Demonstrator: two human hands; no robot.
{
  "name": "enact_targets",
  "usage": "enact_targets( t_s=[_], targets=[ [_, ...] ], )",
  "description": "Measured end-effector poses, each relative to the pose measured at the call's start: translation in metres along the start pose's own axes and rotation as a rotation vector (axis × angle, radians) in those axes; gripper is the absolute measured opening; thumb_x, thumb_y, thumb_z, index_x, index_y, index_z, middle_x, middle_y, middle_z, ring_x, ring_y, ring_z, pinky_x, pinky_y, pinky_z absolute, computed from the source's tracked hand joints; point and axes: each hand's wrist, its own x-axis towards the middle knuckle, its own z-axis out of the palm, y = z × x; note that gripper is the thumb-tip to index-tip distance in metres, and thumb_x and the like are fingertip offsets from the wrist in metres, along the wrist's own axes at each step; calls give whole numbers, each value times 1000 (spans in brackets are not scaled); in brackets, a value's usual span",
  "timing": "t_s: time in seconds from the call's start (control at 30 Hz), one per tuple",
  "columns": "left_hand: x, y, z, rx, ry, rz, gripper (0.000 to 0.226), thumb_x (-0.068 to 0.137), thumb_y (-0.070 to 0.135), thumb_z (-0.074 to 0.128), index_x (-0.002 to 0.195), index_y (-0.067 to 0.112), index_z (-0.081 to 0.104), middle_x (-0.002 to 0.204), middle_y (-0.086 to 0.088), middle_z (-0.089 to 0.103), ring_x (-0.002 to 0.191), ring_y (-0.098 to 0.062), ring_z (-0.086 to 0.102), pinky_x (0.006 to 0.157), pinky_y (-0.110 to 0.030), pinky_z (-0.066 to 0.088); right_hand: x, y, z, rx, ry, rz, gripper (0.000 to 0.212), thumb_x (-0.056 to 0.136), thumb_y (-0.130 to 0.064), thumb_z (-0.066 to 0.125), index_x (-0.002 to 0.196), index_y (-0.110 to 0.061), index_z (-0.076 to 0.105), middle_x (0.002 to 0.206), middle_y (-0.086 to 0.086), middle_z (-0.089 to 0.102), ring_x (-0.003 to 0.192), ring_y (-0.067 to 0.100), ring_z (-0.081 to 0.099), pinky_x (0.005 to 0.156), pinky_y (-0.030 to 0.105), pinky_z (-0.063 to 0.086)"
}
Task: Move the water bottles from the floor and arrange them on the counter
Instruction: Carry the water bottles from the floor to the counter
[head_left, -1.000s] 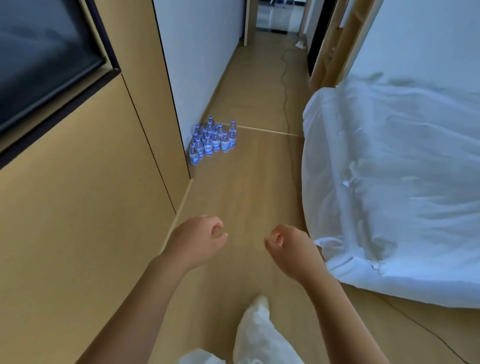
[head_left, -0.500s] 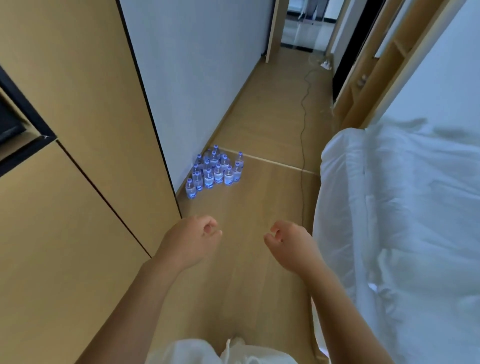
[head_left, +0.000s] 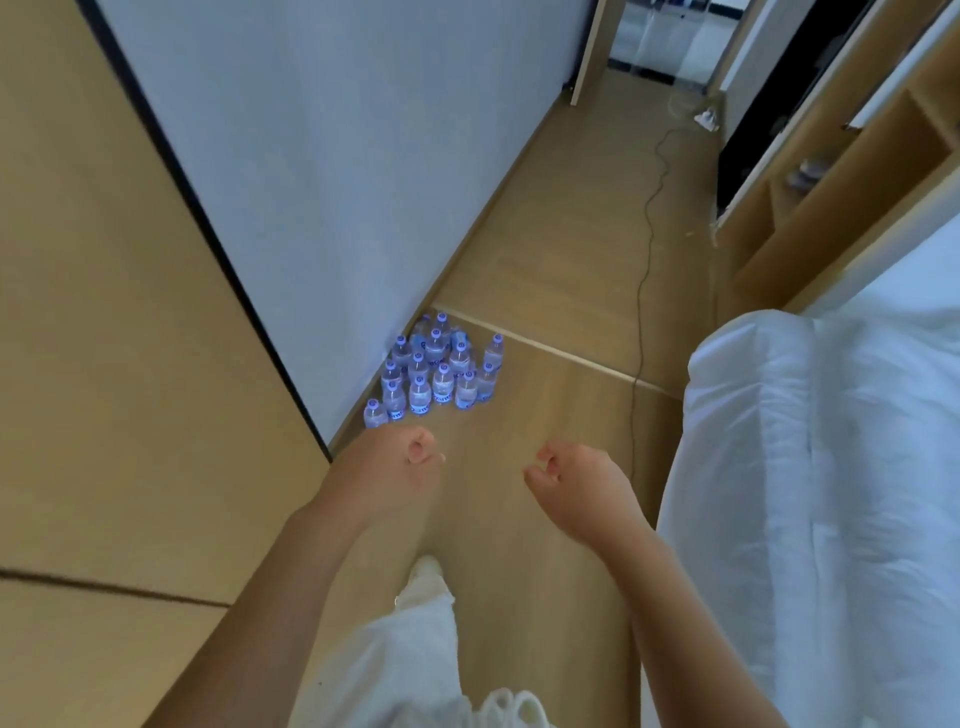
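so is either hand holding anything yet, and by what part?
Nothing held. Left hand and right hand are loosely curled and empty, short of the bottles standing on the floor.

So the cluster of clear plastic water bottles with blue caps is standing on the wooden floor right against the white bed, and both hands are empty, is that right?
Not quite. The head view shows the clear plastic water bottles with blue caps standing against the white wall, across the wooden floor from the white bed. The left hand and right hand are indeed empty.
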Motion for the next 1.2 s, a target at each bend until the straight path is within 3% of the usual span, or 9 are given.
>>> enact_targets(
  t_s=[0.1,0.2,0.33,0.43,0.53,0.77,0.97,1.1,1.2],
  targets=[
    [67,8,-24,-13,-16,-37,21,86,33,57,94,14,62,93,2,63,80,-18,60,82,-38,50,66,-15,-11,-20,-37,15,33,89,-39,47,114,-20,58,107,-2,64,99,21,59,82,30,46],
    [122,17,-43,4,-69,-67,24,79,38,51,83,15,58,98,-11,64,85,-25,59,85,-44,47,125,-28,-18,-48,-72,11,33,90,-39,46,112,-19,59,108,1,64,101,24,58,80,30,43],
    [178,16,-56,27,-145,-134,43,74,37,46,91,2,63,94,-17,62,88,-31,58,82,-43,45,186,-37,-20,-30,-154,28,32,90,-39,46,111,-18,59,110,1,62,102,23,56,78,28,40],
    [218,7,-62,29,-164,-220,42,67,35,37,82,2,57,81,-14,55,74,-26,50,69,-35,40,234,-42,-19,-17,-231,25,30,90,-35,47,107,-14,60,107,3,61,101,23,56,76,27,39],
    [265,-8,-61,7,-128,-268,28,76,36,42,81,10,53,86,-15,57,74,-22,48,74,-38,43,285,-43,-17,-11,-308,3,25,92,-30,47,101,-10,60,100,7,63,93,25,58,71,28,39],
    [395,-52,-11,-78,-140,-529,9,88,21,54,93,15,59,98,-8,64,93,-23,58,85,-30,44,425,-29,26,102,-518,28,24,89,-27,51,69,-19,42,80,1,50,81,20,48,71,27,35],
    [490,-124,66,-125,-133,-686,23,83,27,62,102,14,61,90,1,62,90,-19,59,76,-24,37,537,-11,114,90,-585,2,33,89,-27,53,63,-21,33,82,1,45,81,17,41,80,32,38],
    [557,-192,126,-226,-42,-774,29,81,24,62,108,14,59,97,-5,64,99,-25,60,89,-33,44,601,12,208,47,-674,-22,13,89,-32,51,85,-20,49,98,0,48,95,19,48,82,30,37],
    [595,-252,166,-118,72,-766,40,78,28,63,116,14,57,112,-9,61,106,-29,57,89,-36,44,634,33,279,-36,-669,-81,37,90,-35,50,121,-15,51,123,3,51,113,21,49,87,30,36]
  ],
)
